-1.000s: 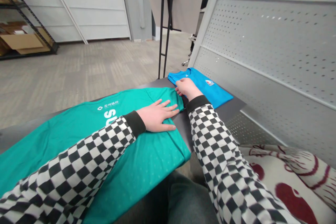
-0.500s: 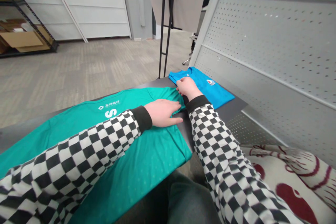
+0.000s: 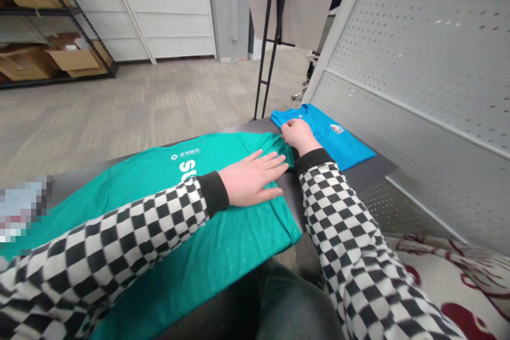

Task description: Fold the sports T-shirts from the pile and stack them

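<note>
Pressing my L hand [image 3: 252, 179] palm-down, fingers spread, on the green shirt [image 3: 239, 247] near its sleeve, I pinch the sleeve's far edge w/ my R hand [image 3: 298, 134]. The shirt lies across the table [image 3: 368, 172], w/ creases b/w my hands. Best approx.: firm L palm as anchor, light R pull, low & level, so creases ease w/o dragging the body. R wrist needs care nr the blue shirt [image 3: 350, 150], just beside.

Bare dark tabletop [image 3: 294, 191] right of green shirt [image 3: 239, 239] | perforated panel [image 3: 438, 79] blocks far right | black easel [image 3: 279, 5] stands beyond far edge
</note>
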Tool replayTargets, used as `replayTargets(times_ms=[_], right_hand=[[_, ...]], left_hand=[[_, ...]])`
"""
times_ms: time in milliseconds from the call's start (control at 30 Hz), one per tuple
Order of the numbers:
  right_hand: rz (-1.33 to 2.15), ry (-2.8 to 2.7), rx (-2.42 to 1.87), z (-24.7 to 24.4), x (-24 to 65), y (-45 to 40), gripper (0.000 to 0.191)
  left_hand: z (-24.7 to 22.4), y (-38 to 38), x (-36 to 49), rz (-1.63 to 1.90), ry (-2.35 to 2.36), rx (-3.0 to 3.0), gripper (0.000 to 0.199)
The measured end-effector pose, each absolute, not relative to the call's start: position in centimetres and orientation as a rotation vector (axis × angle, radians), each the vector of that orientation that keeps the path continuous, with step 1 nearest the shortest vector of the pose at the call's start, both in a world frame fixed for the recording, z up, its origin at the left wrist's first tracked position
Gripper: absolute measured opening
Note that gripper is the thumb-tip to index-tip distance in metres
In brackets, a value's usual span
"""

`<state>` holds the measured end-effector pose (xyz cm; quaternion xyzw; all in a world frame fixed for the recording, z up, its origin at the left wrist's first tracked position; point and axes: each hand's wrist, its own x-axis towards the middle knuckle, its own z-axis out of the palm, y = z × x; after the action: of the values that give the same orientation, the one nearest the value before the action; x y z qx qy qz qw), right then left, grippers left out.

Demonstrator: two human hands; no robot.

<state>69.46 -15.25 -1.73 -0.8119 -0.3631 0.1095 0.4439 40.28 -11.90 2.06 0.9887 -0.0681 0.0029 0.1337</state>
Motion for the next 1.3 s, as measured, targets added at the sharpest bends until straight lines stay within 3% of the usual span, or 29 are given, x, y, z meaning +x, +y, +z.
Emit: replayTargets(times_ms=[100, 233, 333, 467, 733, 1033, 1300], right_hand=[[0.096, -0.960, -2.240, -1.1, 68.9, -15.4, 0.025], [-0.097, -1.125, -2.215, -0.3, 67.2, -15.1, 0.021], [-0.032, -1.349, -2.116, 0.1, 65.4, -14.9, 0.032], [0.065, -1.454, -2.181, 0.0, 64.5, -14.8, 0.032], [0.249, -1.418, -2.360, -0.3, 66.5, -15.7, 0.043], [0.285, -1.445, -2.390, -0.6, 67.2, -16.0, 0.020], [0.274, -1.414, -2.375, -0.7, 66.8, -15.5, 0.023]], left_hand=[[3.1, -9.5, 33.3, 0.014, -0.006, 2.891, 0.071], [2.7, -5.4, 22.1, 0.093, 0.626, 2.856, 0.075], [1.2, -3.1, 15.2, 0.206, 1.048, 2.774, 0.080], [-1.3, -1.4, 10.1, 0.224, 1.343, 2.642, 0.081], [-3.1, 0.2, 9.1, 0.097, 1.457, 2.574, 0.084], [-4.4, 0.7, 7.9, 0.153, 1.423, 2.583, 0.089], [-2.4, -0.4, 8.0, -0.048, 1.423, 2.586, 0.104]])
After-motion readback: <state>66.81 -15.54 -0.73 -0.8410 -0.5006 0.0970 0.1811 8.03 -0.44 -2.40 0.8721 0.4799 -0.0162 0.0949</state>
